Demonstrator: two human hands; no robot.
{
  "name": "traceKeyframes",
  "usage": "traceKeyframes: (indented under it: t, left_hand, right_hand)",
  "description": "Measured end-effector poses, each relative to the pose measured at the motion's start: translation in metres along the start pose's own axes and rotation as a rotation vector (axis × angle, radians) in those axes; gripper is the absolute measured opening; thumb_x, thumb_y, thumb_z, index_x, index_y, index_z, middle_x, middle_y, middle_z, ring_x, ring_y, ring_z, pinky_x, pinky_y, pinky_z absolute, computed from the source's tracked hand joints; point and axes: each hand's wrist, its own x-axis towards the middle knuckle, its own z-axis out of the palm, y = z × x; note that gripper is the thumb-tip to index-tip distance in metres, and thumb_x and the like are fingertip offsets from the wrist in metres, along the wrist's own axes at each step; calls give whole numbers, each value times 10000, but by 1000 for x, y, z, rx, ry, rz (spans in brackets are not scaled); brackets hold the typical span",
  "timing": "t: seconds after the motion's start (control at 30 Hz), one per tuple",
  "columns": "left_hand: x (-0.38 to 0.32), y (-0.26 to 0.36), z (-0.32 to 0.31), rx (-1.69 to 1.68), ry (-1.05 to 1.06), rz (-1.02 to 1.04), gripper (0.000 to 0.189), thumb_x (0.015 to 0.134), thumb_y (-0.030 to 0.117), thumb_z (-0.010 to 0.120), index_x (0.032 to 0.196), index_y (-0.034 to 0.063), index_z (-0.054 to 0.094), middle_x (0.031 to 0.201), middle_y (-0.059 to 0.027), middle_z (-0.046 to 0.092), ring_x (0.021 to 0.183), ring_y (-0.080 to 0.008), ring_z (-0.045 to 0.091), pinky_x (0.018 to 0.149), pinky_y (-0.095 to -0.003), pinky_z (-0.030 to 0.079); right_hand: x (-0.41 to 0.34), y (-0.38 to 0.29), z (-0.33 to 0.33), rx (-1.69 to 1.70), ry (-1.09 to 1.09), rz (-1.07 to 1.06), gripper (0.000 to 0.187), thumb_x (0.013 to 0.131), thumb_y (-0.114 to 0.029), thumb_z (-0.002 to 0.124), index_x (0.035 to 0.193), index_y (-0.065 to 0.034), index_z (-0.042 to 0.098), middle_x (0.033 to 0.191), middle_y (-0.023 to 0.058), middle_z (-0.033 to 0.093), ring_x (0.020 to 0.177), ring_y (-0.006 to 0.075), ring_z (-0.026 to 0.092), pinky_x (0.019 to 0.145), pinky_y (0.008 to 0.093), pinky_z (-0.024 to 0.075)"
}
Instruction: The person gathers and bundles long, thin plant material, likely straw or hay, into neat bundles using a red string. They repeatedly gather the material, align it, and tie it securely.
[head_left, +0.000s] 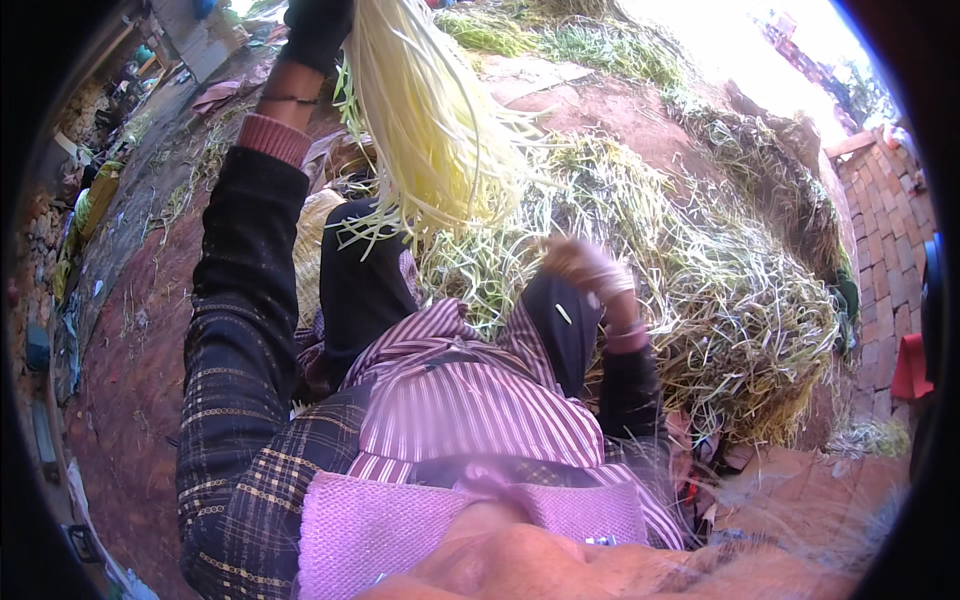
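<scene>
My left hand (319, 34), in a black glove, is raised at the top edge of the view. It grips a thick bundle of long, pale yellow chive-like leaves (442, 127), whose loose ends hang down above my knees. Motion blurs my right hand (589, 266), held over my right knee with something pale around its fingers and palm. Whether it pinches anything is not clear. Below both hands, between and beyond my knees, lies a large heap of tangled green and straw-coloured leaf trimmings (675, 300). A small pale scrap (563, 313) rests on my right trouser leg.
More green leaves (607, 52) lie at the far side, past a patch of bare reddish ground (600, 101). Brick paving (885, 217) and a red object (911, 367) are at the right. A woven sack (311, 240) sits by my left knee. Clutter lines the left edge.
</scene>
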Motion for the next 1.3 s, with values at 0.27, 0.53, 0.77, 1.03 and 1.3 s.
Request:
traceKeyframes:
  t: [0.27,0.53,0.77,1.03,1.3]
  left_hand:
    - [-36,53,20,-373,-154,-176,426,792,127,799,1156,-14,629,986,-55,681,876,-173,662,832,-334,539]
    - [-65,11,-79,-70,65,-216,439,818,190,770,1188,-12,648,1085,-86,681,954,-224,663,896,-368,524]
    - [-132,29,-326,129,655,-226,465,867,273,718,1232,-10,662,1210,-132,673,1071,-290,658,987,-428,506]
    - [-249,285,-476,1643,544,66,459,744,197,866,1089,-72,727,1181,-151,713,1091,-238,667,1001,-366,508]
    - [-319,358,-477,2410,15,-616,858,699,388,862,1409,58,512,1282,-221,642,1164,-392,630,924,-477,523]
  right_hand:
    - [59,-101,-90,-47,1505,-558,459,1081,-281,408,1414,18,510,1388,199,572,1266,253,581,1012,331,511]
    - [64,31,76,49,219,-5,464,933,-373,674,1191,12,661,1259,248,651,1243,381,586,1049,395,463]
    - [22,207,50,-386,-233,142,385,1033,-146,402,1346,-72,613,1358,146,626,1308,279,551,1110,387,422]
    - [89,270,74,-177,-400,215,298,967,-177,459,1113,-94,706,1125,186,683,1085,358,633,944,433,488]
    - [99,252,75,21,-328,497,413,958,-348,444,1069,-113,764,1191,190,659,1142,347,581,1009,441,435]
